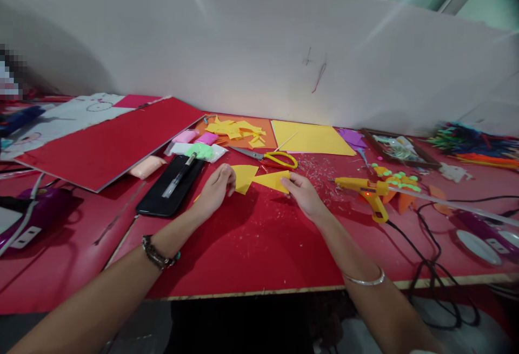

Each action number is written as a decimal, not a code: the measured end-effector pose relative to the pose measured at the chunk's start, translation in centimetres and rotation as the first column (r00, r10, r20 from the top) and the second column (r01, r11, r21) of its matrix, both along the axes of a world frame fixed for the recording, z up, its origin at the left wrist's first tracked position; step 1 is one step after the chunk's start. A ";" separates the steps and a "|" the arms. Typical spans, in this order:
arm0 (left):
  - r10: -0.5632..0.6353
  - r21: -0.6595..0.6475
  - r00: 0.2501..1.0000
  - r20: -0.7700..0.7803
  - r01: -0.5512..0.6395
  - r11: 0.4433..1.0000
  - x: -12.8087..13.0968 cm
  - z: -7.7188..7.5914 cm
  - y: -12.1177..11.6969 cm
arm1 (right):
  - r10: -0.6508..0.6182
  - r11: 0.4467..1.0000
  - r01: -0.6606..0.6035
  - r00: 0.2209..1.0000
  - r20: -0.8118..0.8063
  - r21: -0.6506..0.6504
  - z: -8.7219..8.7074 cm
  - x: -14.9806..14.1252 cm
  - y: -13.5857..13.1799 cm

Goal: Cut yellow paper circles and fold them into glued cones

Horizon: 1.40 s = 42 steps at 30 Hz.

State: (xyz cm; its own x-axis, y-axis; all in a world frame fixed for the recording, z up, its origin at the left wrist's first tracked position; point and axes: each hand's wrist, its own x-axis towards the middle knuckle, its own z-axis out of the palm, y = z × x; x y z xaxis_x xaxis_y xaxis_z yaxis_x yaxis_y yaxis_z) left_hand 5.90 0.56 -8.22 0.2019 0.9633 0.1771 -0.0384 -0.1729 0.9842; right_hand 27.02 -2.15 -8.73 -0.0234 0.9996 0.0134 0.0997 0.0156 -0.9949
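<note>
Two yellow paper pieces lie on the red table [251, 235]. My left hand [217, 187] rests on the edge of the rounded yellow piece [244, 177], fingers curled over it. My right hand [302, 192] pinches the right end of the yellow triangle [272, 180] against the table. The two pieces meet point to point between my hands. Yellow-handled scissors [271, 157] lie just behind them, shut.
A yellow glue gun [367, 189] with black cord sits to the right beside orange shapes with green dots [399, 181]. A black phone with a pen [172, 186] lies left. Yellow sheet [310, 138], paper scraps [235, 128], clay blocks [190, 143], red board [105, 143], tray [399, 147] behind.
</note>
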 end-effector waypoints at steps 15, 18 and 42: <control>-0.076 0.019 0.990 -0.117 0.078 0.997 -0.3 0.9 -0.6 | 0.039 0.999 -0.039 0.999 0.025 -0.002 0.3 -0.2 -0.2; -0.071 0.005 0.994 -0.084 0.071 0.997 -0.2 0.7 -0.4 | 0.054 0.999 -0.054 0.998 0.019 -0.007 0.4 -0.3 -0.3; 0.076 0.041 0.967 -0.243 -0.068 0.997 -0.4 0.0 -0.2 | 0.065 0.998 -0.065 0.998 0.013 -0.010 0.3 -0.3 -0.4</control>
State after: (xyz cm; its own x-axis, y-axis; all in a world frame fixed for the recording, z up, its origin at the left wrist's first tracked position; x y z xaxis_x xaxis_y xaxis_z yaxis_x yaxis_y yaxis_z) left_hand 5.55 0.33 -8.23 0.1736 0.9714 0.1622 0.2164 -0.1983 0.9560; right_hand 26.71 -2.51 -8.41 -0.0887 0.9961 0.0031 0.1118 0.0130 -0.9936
